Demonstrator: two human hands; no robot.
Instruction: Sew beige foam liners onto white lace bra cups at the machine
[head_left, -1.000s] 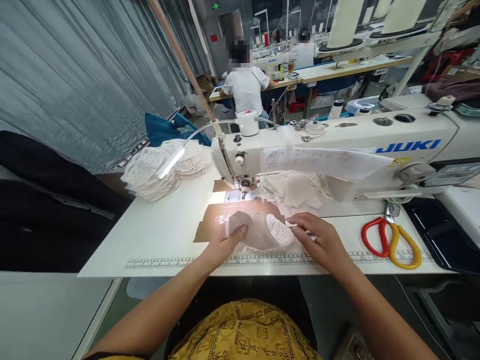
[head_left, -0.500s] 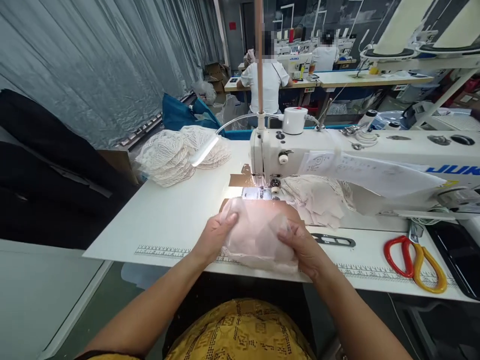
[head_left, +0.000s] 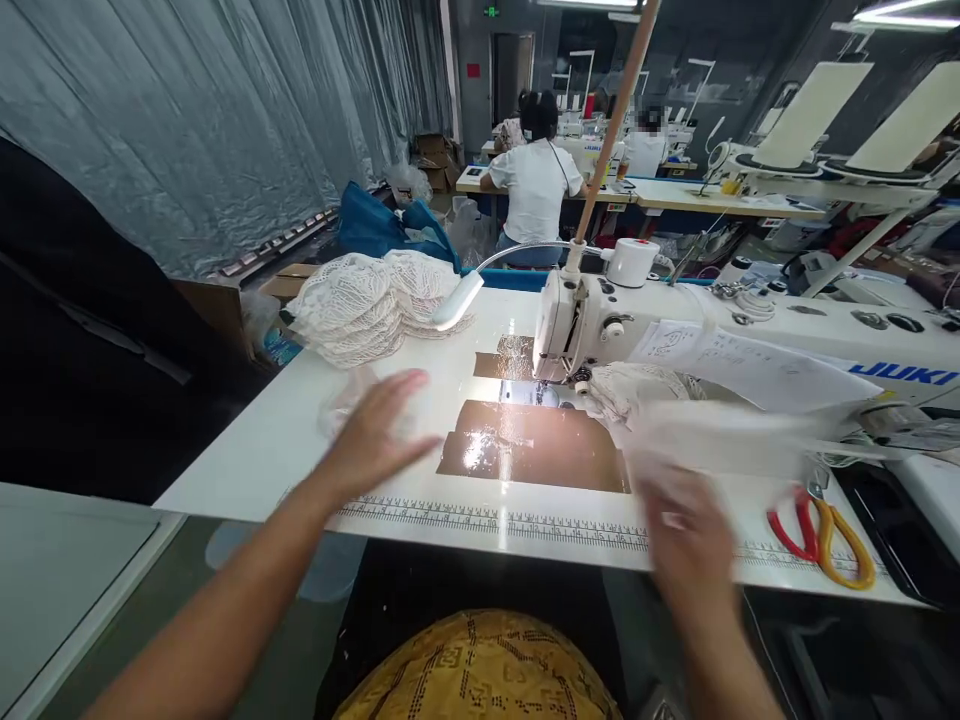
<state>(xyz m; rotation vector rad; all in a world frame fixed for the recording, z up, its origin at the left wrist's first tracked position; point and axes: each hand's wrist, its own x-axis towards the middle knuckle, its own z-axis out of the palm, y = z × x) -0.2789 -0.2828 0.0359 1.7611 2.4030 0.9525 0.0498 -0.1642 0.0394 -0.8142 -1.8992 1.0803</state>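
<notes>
My left hand [head_left: 379,430] is over the left part of the sewing table, fingers spread apart. Just behind its fingers lies a piece of sheer pale fabric [head_left: 346,400], partly covered by the hand. On the right, my right hand [head_left: 691,535] is smeared by motion, its fingers curled at the edge of another sheer pale fabric piece [head_left: 727,440], which streams out blurred toward the machine arm. Between the hands, a shiny brown patch [head_left: 540,450] is exposed in front of the sewing machine's needle area [head_left: 551,385].
Stacked cream lace pieces [head_left: 352,300] sit at the back left beneath a small lamp [head_left: 457,303]. Red-and-yellow-handled scissors [head_left: 844,545] and a black phone [head_left: 896,530] lie at the right. Pale fabric [head_left: 637,385] is bunched under the JUKI machine arm. People sit at machines beyond.
My hands have moved apart from the fabric they held together before the needle. A sheer piece now lies at the left, another swings right, and the brown patch is uncovered.
</notes>
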